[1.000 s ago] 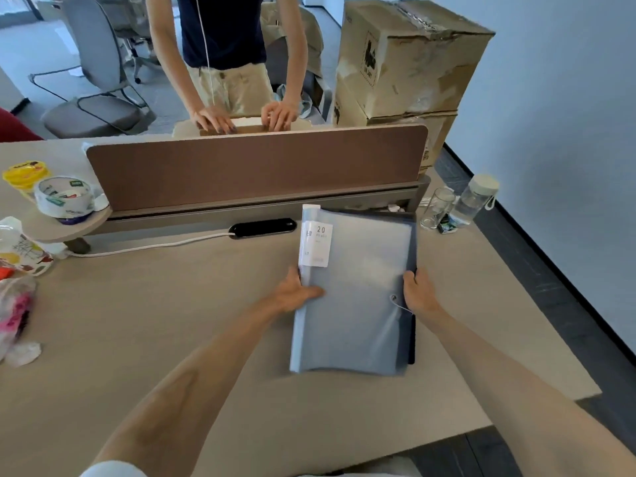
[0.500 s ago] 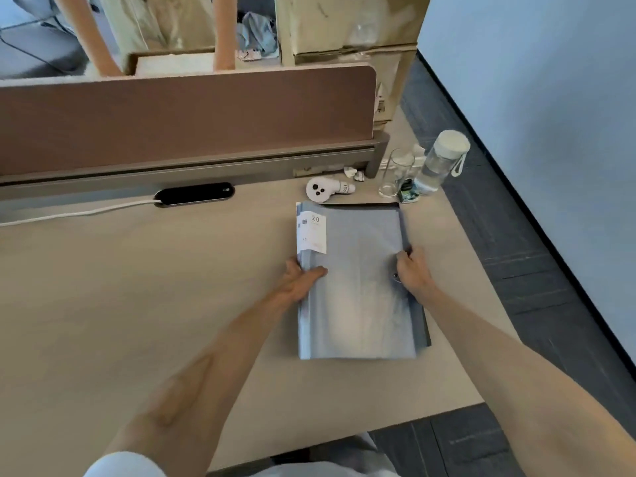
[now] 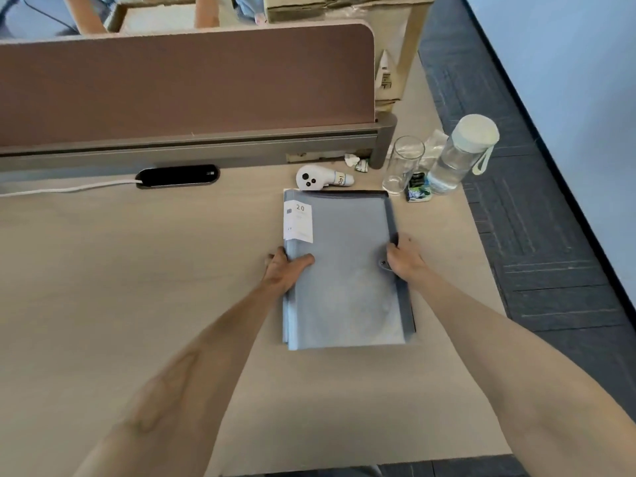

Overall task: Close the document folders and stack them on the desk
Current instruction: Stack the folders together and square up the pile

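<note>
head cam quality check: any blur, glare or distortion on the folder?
Head view: wide-angle bend bows the brown divider; soft overall, small print on the folder label unreadable beyond "20"; faint sheen on the grey folder, no hard glare; even light, weak shadows.

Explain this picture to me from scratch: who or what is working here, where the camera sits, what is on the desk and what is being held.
No machine here: a person works with two bare hands. The single camera is worn on the head and looks forward and down, so both forearms reach in from the bottom of the picture.

The left hand grips the left edge of a grey folder, thumb on top. The right hand grips its right edge, beside a snap button. The folder is closed and lies flat on the desk, with darker edges of something beneath it showing along the right side. A white label marked 20 sits at its far left corner.

Behind it lie a white controller, an empty glass and a water bottle. A brown divider runs across the desk's back.
</note>
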The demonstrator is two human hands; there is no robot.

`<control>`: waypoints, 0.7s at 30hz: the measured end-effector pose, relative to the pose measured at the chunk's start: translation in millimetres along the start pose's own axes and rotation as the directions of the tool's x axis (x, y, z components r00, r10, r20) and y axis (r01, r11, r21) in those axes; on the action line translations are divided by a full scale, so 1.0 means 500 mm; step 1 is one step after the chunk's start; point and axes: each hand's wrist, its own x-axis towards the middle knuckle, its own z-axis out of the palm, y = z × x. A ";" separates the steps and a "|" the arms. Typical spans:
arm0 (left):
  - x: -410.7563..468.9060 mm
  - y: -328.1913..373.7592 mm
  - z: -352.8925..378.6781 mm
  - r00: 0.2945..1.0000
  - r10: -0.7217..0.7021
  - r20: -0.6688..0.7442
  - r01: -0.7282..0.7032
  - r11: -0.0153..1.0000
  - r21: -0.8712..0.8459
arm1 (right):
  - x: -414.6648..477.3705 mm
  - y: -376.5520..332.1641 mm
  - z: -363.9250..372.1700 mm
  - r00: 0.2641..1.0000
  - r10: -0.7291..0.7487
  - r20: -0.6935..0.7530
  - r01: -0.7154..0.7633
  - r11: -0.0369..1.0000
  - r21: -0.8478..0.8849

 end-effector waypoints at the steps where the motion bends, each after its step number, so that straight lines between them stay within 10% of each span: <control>1: 0.003 0.001 0.002 1.000 -0.005 -0.007 0.005 1.000 0.000 | 0.002 0.000 -0.001 1.000 -0.002 0.003 0.002 1.000 0.004; 21: 0.038 0.006 0.010 0.999 0.019 -0.050 -0.019 1.000 -0.007 | 0.002 -0.045 0.002 0.998 -0.063 -0.022 0.057 0.978 -0.199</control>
